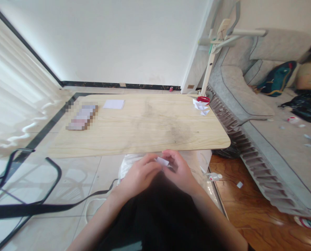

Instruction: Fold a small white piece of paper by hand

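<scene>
A small piece of folded white paper [162, 161] is held between my two hands, just off the table's near edge and above my lap. My left hand [143, 169] pinches its left side, fingers curled together. On the other side, my right hand [178, 169] grips the paper with thumb and fingertips. Parts of the paper are hidden behind the fingers. Beyond lies the pale wooden table [134, 132]. Several folded white paper shapes [200, 106] sit at its far right corner, beside red-handled scissors [203, 100].
A stack of white paper [114, 104] and a blurred-out flat object [82, 117] lie on the table's left side. A grey sofa [260, 104] with a backpack [277, 79] and a seated person [309, 76] is at right. A black metal frame [48, 181] stands at left.
</scene>
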